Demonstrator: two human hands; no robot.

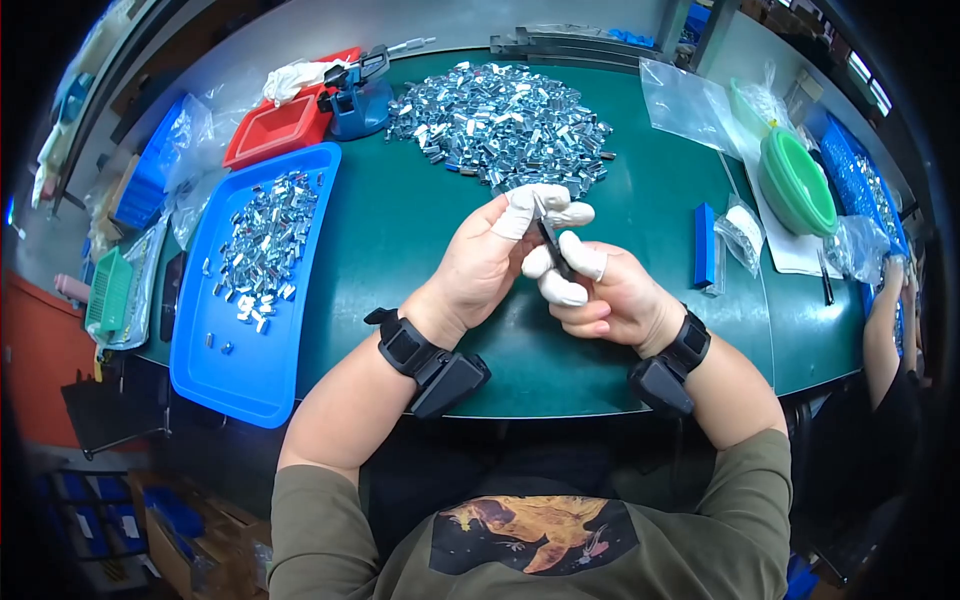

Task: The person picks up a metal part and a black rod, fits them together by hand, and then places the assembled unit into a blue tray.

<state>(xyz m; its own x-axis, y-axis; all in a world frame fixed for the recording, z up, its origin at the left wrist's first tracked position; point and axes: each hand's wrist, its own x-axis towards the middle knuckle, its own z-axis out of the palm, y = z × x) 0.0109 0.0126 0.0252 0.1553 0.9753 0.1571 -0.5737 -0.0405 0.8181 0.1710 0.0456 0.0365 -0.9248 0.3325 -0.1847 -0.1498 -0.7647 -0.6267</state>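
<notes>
Both of my hands meet above the green table, in front of the pile of small silver metal parts. White finger covers are on several fingertips. My right hand grips a thin black rod-shaped tool, tilted with its upper end toward my left fingers. My left hand is pinched closed at that end; what it holds is too small and covered to make out. Left of my arms lies a blue tray with more of the silver parts.
Red bins and a blue-based device stand at the back left. To the right are a blue block, a small clear bag, green bowls and a black pen. Another person's arm reaches in at far right.
</notes>
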